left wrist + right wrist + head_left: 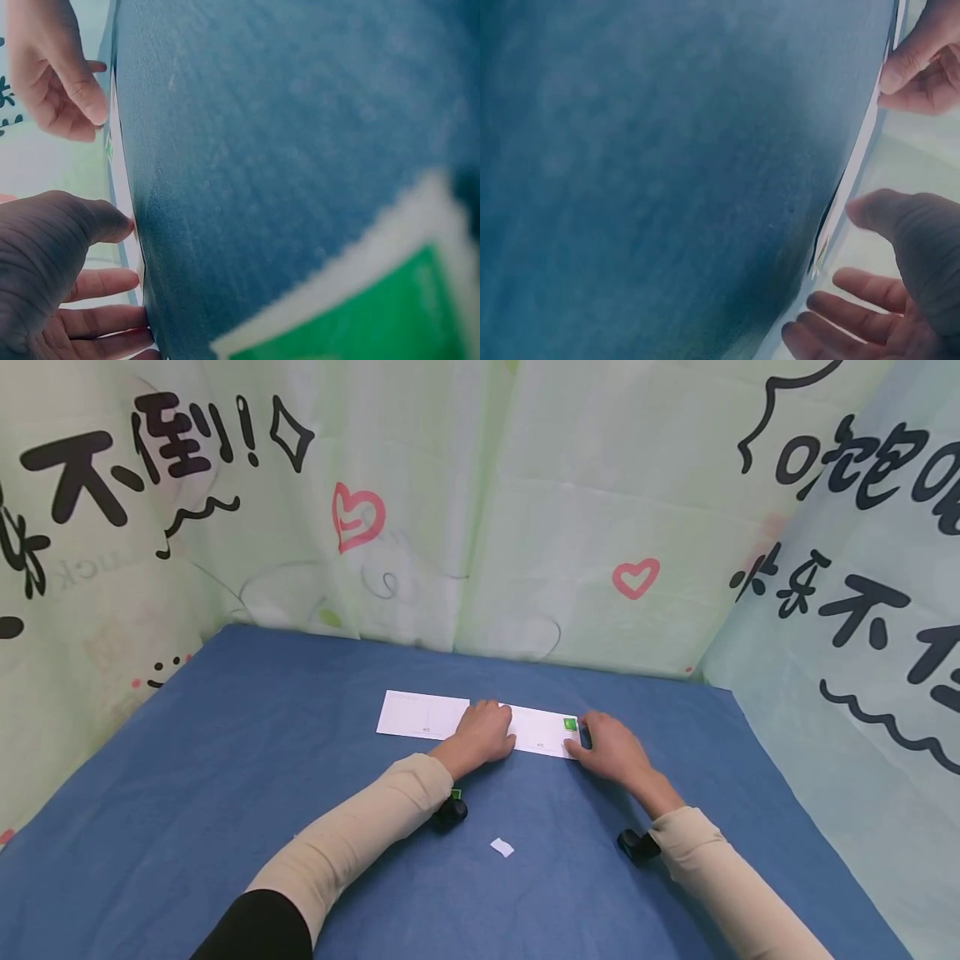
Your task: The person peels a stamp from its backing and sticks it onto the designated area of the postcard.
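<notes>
Two white rectangular papers, like envelopes or postcards, lie side by side on the blue cloth. The left paper (420, 713) has faint print; the right paper (536, 732) bears a green stamp (570, 724) at its upper right corner. My left hand (483, 732) rests where the papers meet, hiding their adjoining edges. In the left wrist view, its thumb and fairly straight fingers (105, 321) touch the paper. At the right paper's right end, my right hand (611, 747) has thumb and fingers spread apart, close to the edge and stamp, gripping nothing.
A small white paper scrap (502, 847) lies nearer me on the blue tablecloth (585, 885). Another green-and-white stamp (360, 315) is close to the left wrist camera, partly hidden by it in the head view. Printed curtains (480, 510) stand behind the table.
</notes>
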`<state>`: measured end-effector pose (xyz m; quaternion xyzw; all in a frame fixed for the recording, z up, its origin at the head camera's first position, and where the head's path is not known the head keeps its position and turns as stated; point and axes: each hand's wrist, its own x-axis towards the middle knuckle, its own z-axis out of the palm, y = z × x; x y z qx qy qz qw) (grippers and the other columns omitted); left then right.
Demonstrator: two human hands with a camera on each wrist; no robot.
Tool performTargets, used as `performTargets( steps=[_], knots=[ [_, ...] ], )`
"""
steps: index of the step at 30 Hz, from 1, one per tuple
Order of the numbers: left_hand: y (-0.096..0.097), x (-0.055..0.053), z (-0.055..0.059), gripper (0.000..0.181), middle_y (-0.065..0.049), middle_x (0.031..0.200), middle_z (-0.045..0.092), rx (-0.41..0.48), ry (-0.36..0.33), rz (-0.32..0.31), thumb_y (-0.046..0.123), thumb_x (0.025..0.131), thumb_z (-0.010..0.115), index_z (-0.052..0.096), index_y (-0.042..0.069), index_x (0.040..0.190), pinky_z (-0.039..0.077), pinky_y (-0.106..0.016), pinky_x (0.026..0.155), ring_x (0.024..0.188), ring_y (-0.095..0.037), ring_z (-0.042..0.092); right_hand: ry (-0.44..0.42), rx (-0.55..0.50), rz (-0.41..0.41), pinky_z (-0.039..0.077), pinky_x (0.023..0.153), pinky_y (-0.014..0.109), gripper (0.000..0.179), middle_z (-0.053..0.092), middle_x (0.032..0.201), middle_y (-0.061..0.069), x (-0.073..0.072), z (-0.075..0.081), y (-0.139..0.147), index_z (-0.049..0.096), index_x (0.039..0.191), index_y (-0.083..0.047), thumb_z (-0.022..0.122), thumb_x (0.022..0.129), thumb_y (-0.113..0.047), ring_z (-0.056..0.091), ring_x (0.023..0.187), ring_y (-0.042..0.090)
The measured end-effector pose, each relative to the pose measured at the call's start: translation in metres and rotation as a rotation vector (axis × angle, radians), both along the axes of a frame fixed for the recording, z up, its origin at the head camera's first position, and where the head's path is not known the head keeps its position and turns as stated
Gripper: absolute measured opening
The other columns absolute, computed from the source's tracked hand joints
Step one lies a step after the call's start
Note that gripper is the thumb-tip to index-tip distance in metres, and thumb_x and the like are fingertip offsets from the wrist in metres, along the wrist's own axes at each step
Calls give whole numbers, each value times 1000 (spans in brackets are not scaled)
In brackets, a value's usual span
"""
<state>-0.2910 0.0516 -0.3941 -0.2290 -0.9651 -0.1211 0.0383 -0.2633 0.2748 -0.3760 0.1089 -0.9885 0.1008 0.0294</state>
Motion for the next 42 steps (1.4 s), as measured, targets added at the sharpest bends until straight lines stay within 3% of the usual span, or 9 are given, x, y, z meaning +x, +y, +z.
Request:
performTargets(
  steps=[4, 8, 20, 30, 37, 42],
  knots=[
    [0, -1, 0, 27, -15, 108, 71, 0, 4, 2, 26, 99, 62, 72, 3, 109, 52, -48, 96, 107, -31, 66, -6, 33, 68, 42, 103, 64, 60, 50, 144, 32, 1, -4, -3, 51, 141, 8, 66, 99, -32, 47, 132, 50],
    [0, -2, -1, 27, -14, 106, 71, 4, 5, 0, 26, 99, 63, 72, 3, 109, 52, -48, 96, 105, -31, 66, -47, 58, 105, 34, 109, 67, 66, 38, 156, 31, 1, -7, -2, 41, 151, 6, 60, 103, -34, 35, 143, 52],
    [-1, -1, 1, 26, -13, 103, 71, 9, 3, -1, 26, 99, 63, 72, 3, 109, 53, -47, 94, 103, -30, 67, -214, 101, 153, 24, 112, 72, 69, 25, 164, 28, 1, -4, -4, 28, 157, 6, 45, 109, -40, 23, 150, 50],
    [0, 2, -2, 22, -13, 100, 71, 11, 14, -9, 24, 98, 63, 72, 4, 102, 55, -45, 89, 101, -30, 67, -240, 115, 149, 22, 114, 71, 68, 24, 164, 27, 1, -5, -1, 27, 158, 5, 42, 110, -40, 20, 151, 49],
    [0, 3, -2, 25, -14, 104, 71, 16, -2, 1, 25, 99, 62, 71, 3, 108, 53, -47, 94, 105, -31, 66, -254, 104, 147, 21, 113, 72, 67, 26, 163, 28, 3, -3, -3, 29, 157, 5, 42, 110, -40, 21, 151, 50],
    [0, 2, -1, 22, -13, 100, 71, 22, 16, -7, 24, 98, 63, 71, 4, 102, 55, -45, 91, 102, -30, 67, -245, 103, 166, 24, 113, 71, 65, 28, 161, 30, 4, 0, -2, 31, 156, 7, 42, 110, -37, 23, 149, 52]
  ],
)
